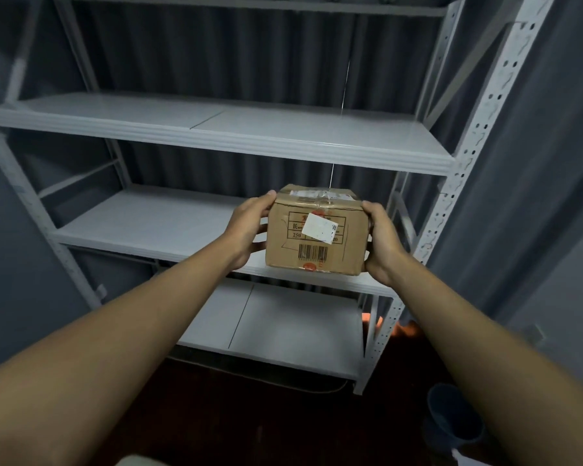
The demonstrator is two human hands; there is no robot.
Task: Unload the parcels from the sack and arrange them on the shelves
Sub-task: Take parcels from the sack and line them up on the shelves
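Note:
A brown cardboard parcel (317,230) with a barcode and a white sticker is held between both hands in front of the white metal shelf unit. My left hand (248,230) grips its left side, thumb on the top edge. My right hand (382,242) grips its right side. The parcel sits at the front right edge of the middle shelf (142,223); whether it rests on the board I cannot tell. The sack is out of view.
An upper shelf (216,126) and a lower shelf (283,327) are bare. A perforated upright post (468,156) stands on the right. Grey curtain hangs behind and to the right. A dark blue bin (451,422) stands on the floor at lower right.

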